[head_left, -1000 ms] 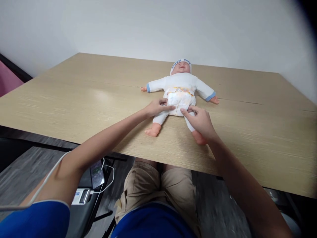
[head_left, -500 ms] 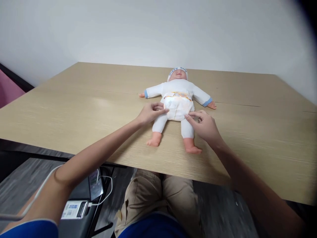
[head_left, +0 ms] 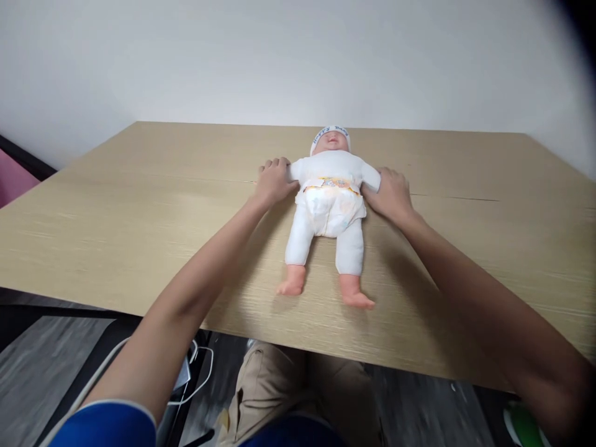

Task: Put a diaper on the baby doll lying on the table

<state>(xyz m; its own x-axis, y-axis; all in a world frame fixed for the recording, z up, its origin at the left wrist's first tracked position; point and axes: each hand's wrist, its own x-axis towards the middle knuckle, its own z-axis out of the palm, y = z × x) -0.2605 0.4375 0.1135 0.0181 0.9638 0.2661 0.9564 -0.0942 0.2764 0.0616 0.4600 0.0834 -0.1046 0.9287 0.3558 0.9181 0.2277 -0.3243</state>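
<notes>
A baby doll (head_left: pixel 331 164) in a white suit and a lettered cap lies face up, its bare feet pointing toward me. Around its hips sits a white diaper (head_left: pixel 331 208) with an orange printed band at the waist. My left hand (head_left: pixel 274 180) is closed over the doll's arm on the left side, covering its cuff and hand. On the other side my right hand (head_left: pixel 391 192) wraps round the doll's other arm, whose end is hidden too.
The doll rests on a wide wooden table (head_left: pixel 139 236) against a pale wall (head_left: pixel 279 56). Below the front edge are my knees, a white cable (head_left: pixel 210 366) at the left and a green item (head_left: pixel 524 422) at the lower right.
Both hands have left the diaper's leg edges and moved up to grip the doll's arms. The arms were spread wide before; their cuffs are now covered. The view has shifted slightly.
</notes>
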